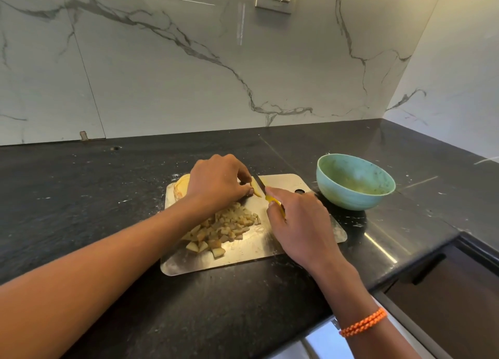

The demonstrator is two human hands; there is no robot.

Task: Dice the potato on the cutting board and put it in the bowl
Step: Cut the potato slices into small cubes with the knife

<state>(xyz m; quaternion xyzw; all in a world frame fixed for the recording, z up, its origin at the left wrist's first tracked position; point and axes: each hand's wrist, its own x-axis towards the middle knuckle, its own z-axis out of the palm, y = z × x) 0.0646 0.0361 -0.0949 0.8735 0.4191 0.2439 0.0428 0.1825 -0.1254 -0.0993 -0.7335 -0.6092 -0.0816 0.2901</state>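
The left hand [218,179] is pinning a thin potato strip [256,189] to the board [286,181], its fingers [244,189] curling tight around the strip's near end. The right hand [299,223] is gripping the yellow handle of the knife [260,183], fingers wrapping it, with the dark blade lying just beside the strip and angling away from the person. A pile of dice [221,229] is sitting in the middle of the board, partly under the left forearm, and an uncut potato piece [181,187] is waiting at the board's far left corner, behind the left hand. The bowl [356,181] is standing on the dark surface [81,210] just right of the board, and looks to be holding no potato yet.

To do this cut well, the left fingertips should probably be tucking back from the blade, since they are lying very close to it. Short, even cross-cuts would be matching the dice already made. The strip is slim and likely to be sliding, so steady downward pressure seems wise.
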